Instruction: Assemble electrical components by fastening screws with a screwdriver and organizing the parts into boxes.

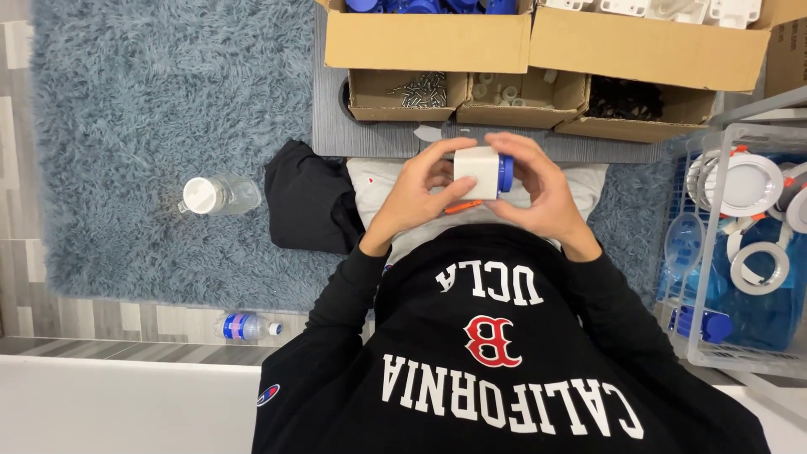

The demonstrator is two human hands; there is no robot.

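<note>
We find the scene evenly and brightly lit, with soft indoor light from above. Shadows are faint, only a thin dark band beneath the left hand [418, 189] and right hand [542, 192]. Focus is sharp around both hands. No glare noted. Lines far from the hands bow slightly toward the edges.

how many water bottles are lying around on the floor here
2. One clear bottle with a white cap lies on the blue rug, left of the hands. A smaller bottle with a blue label lies on the wood floor below it. Others may be out of view.
</note>
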